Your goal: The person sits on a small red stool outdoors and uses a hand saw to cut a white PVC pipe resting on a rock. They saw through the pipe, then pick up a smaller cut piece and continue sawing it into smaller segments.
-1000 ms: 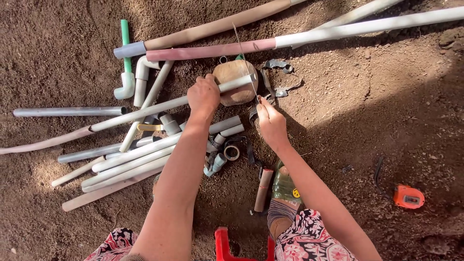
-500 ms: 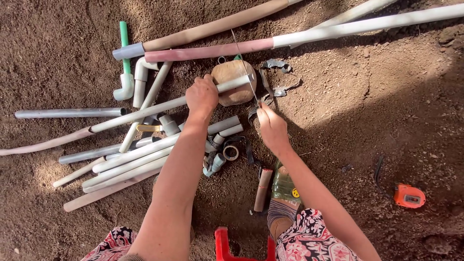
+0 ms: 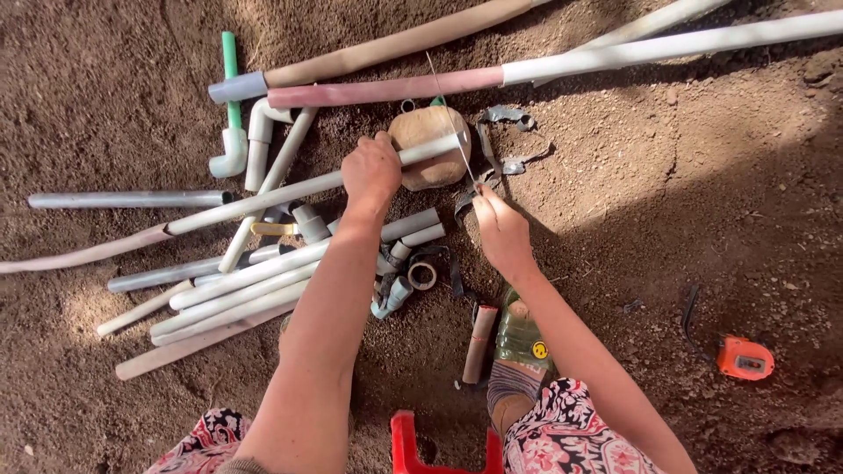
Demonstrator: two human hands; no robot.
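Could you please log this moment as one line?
left hand: gripping pipe on stone | right hand: holding blade at pipe end

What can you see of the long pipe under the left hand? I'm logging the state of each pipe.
The long pipe is a slim, pale grey-white tube, plastic by its look, dusty and pinkish-brown toward its far left end. It lies nearly flat, sloping up to the right across the other pipes on the dirt. The left hand grips it from above near its right end, which rests on a rounded brown block. A thin blade, held by the right hand, crosses it at that end.
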